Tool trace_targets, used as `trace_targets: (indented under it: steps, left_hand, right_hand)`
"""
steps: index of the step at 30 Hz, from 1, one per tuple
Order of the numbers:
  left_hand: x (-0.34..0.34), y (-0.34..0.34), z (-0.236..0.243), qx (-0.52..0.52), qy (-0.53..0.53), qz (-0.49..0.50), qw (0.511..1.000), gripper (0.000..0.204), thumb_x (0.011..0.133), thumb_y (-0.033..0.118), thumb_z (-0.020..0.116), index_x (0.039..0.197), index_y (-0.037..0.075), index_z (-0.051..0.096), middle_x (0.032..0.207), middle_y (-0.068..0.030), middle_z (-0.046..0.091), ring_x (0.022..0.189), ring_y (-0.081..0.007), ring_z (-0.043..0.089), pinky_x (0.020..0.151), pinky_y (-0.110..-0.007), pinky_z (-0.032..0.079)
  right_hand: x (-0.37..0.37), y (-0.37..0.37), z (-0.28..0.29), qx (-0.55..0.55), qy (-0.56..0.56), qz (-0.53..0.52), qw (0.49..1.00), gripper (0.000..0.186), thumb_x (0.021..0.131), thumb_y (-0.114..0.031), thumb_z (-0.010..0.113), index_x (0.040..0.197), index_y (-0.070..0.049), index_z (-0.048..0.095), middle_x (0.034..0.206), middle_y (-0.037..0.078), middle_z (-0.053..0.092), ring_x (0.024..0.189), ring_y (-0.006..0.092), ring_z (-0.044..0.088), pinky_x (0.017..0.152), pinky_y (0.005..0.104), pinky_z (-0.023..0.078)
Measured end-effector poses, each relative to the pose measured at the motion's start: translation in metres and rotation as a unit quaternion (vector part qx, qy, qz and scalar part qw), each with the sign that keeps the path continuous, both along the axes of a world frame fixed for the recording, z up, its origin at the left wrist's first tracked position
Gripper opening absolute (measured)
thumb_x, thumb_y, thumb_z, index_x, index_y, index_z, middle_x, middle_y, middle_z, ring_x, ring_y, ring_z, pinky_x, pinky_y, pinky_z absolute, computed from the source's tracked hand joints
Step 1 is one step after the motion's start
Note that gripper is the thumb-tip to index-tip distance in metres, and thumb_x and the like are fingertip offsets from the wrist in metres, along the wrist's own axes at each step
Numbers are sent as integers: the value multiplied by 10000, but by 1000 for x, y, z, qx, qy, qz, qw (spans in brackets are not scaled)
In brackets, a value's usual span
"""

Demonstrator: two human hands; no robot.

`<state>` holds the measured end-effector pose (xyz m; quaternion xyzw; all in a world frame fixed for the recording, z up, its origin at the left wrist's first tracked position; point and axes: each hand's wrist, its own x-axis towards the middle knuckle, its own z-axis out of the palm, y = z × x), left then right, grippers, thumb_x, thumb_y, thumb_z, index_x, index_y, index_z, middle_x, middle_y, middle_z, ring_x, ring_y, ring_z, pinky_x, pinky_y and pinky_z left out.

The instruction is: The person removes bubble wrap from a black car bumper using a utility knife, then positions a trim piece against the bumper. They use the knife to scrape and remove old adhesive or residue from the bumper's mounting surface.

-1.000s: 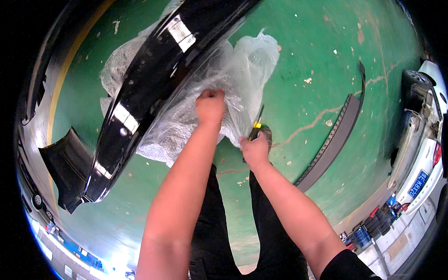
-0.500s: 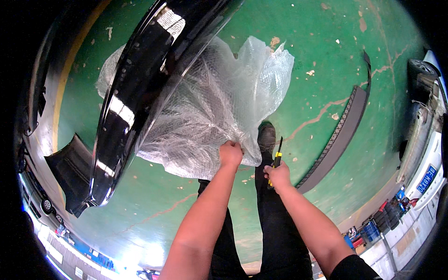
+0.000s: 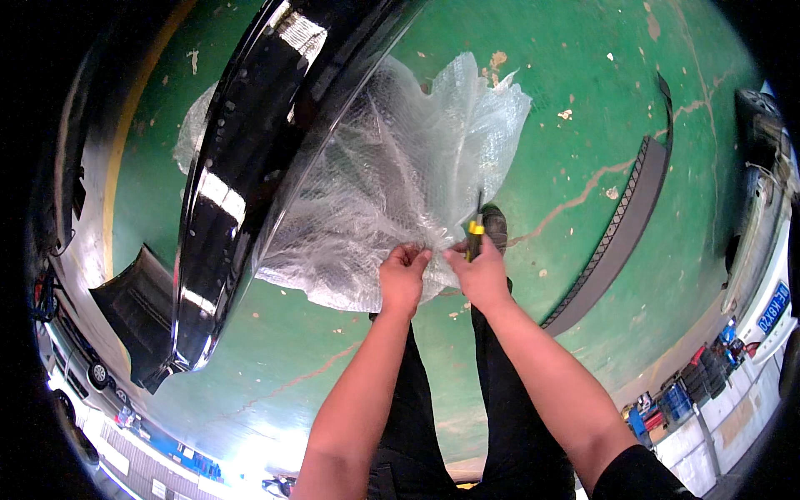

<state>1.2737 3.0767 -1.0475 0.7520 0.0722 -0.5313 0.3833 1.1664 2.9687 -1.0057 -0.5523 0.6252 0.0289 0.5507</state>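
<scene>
A crumpled sheet of clear bubble wrap [image 3: 367, 208] lies beside and partly under a long glossy black car bumper [image 3: 212, 242]. My left hand [image 3: 402, 279] is closed in a pinch on the wrap's near edge. My right hand [image 3: 481, 271] is closed on a yellow-and-black tool [image 3: 475, 237] with a thin dark blade pointing away from me; its thumb side meets the wrap close to my left fingers. My shoe [image 3: 495, 218] is just beyond the right hand, partly hidden.
On the green floor [image 3: 575, 200] lie a long curved grey trim piece [image 3: 625, 242] at right and a dark curved panel [image 3: 125, 304] at left. A white car [image 3: 773, 308] with its rear stripped stands at the far right, near tools and containers [image 3: 675, 400].
My left hand has come back toward my body from the middle of the wrap. My right hand, still with the tool, has risen from lower right to meet the wrap beside it.
</scene>
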Motion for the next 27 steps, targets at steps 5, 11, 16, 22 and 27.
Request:
trace_targets:
  steps: [5, 11, 16, 22, 27]
  left_hand:
    - [-34, 23, 8, -44, -155, -134, 978, 91, 842, 56, 684, 920, 11, 667, 800, -164, 694, 724, -306, 680, 678, -396, 528]
    - [-61, 15, 25, -175, -217, -290, 915, 197, 781, 10, 650, 970, 59, 680, 893, -186, 706, 868, -429, 659, 746, -499, 530]
    - [-45, -6, 44, -166, -204, -281, 923, 286, 788, 16, 646, 1068, 66, 667, 1028, -174, 694, 973, -404, 640, 826, -499, 520]
    - [-44, -7, 53, -215, -170, -319, 907, 352, 834, -13, 607, 1169, 70, 678, 1134, -173, 691, 1132, -379, 618, 1004, -463, 490]
    - [-31, -16, 37, -254, -78, -272, 925, 345, 839, -42, 554, 1143, 62, 679, 1155, -166, 682, 1128, -362, 624, 997, -454, 492]
  right_hand:
    - [40, -4, 11, -82, 30, 196, 977, 562, 748, -289, 857, 1130, 18, 580, 956, 203, 715, 910, 380, 696, 785, 456, 539]
    - [87, -27, 16, -9, 130, 403, 906, 498, 776, -317, 814, 1096, -17, 580, 965, 199, 716, 919, 388, 709, 793, 493, 560]
    - [53, -36, 5, -150, 218, 395, 880, 564, 735, -332, 851, 1093, 6, 576, 964, 213, 714, 929, 397, 703, 794, 483, 557]
    - [-13, -53, 7, -6, 173, 269, 947, 509, 695, -322, 850, 983, 16, 600, 924, 233, 692, 927, 427, 675, 806, 471, 540]
    - [-21, -68, 6, 4, 76, 247, 966, 360, 745, -243, 763, 930, 13, 590, 873, 246, 668, 867, 432, 652, 772, 478, 518]
